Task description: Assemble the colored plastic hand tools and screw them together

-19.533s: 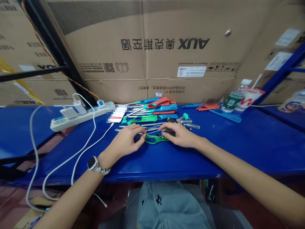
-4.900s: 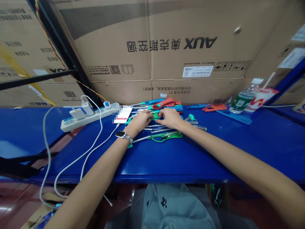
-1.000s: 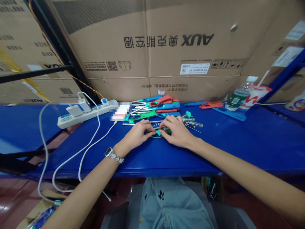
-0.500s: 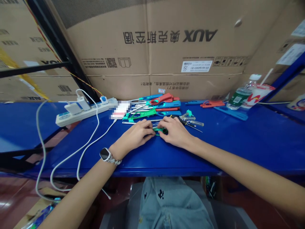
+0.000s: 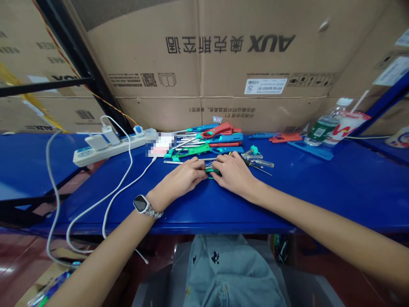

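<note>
In the head view, both hands meet low over the blue tabletop. My left hand (image 5: 192, 174) has its fingers closed on the left end of a green lighter casing (image 5: 209, 169). The fingers of my right hand (image 5: 232, 171) close over the casing's right end, hiding much of it. Thin metal parts show between the hands. Just behind lies a pile of long-necked lighters (image 5: 220, 138) in red, blue and green with metal tubes. Beside my right hand are clear-handled screwdrivers (image 5: 264, 163) and a small teal piece (image 5: 254, 149).
A white power strip (image 5: 118, 148) with plugs and trailing white cables stands at left, near a blurred phone (image 5: 162, 144). Red and blue casings (image 5: 285, 137), a water bottle (image 5: 322, 127) and a paper cup (image 5: 343, 128) are at right. A large cardboard box (image 5: 143, 42) backs the table (image 5: 303, 192).
Both hands stay on the green casing, with slight finger shifts; the right fingers cover a little more of it. The view has tilted slightly.
</note>
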A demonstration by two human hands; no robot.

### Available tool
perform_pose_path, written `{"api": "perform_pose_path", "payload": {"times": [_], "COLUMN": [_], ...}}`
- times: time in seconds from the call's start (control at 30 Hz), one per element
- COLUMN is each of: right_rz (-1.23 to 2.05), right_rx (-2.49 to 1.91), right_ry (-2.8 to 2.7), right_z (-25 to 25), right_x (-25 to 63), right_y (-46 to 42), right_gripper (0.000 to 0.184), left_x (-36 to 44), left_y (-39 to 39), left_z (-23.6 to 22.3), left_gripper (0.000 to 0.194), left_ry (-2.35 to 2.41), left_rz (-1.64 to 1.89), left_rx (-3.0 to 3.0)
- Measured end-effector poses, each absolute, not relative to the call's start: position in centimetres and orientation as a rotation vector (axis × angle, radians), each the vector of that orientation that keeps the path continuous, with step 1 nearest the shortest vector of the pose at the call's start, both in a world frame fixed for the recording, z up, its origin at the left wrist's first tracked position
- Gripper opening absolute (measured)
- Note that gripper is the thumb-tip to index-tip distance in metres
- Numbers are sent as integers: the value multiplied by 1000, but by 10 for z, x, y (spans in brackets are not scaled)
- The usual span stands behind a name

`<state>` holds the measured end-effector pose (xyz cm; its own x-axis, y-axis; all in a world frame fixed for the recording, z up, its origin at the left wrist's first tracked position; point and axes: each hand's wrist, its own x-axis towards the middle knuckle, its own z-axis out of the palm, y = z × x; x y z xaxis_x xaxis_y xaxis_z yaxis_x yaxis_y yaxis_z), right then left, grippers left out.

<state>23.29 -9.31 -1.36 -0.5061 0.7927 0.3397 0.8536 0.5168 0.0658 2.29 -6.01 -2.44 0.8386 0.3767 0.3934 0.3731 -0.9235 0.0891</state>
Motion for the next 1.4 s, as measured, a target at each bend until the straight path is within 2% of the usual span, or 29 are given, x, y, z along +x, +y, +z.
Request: {"api": "perform_pose_path", "payload": {"times": [0.23,0.47,0.77,1.03,1.23,1.4], "right_rz": [-204,-258,-321,-208,-152,-177], "right_rx": [-1407,-1363,-1099,-1187,-1209,-1220], "right_ry": [-2422,-2445,-2631,-2571,-2597,-2597], "right_z": [-19,-20,-19,-25,-25,-24], "right_x": [233,232,251,260,260,263], "right_y": [-90,-90,-98,-113,-116,-116], "right_gripper": [15,20,29,49,51,52], "left_x": [23,22,19,22,21,6], "left_y": [-59,-57,-58,-64,-61,-64], "left_z": [-24,-27,-25,-24,-25,-11], "left_gripper": [29,28,24,21,28,34], "left_ry": [630,616,676,683,720,852], "left_rz": [624,637,660,527,450,621], "left_rx": [2992,3000,3036,3093,3046,2895]}}
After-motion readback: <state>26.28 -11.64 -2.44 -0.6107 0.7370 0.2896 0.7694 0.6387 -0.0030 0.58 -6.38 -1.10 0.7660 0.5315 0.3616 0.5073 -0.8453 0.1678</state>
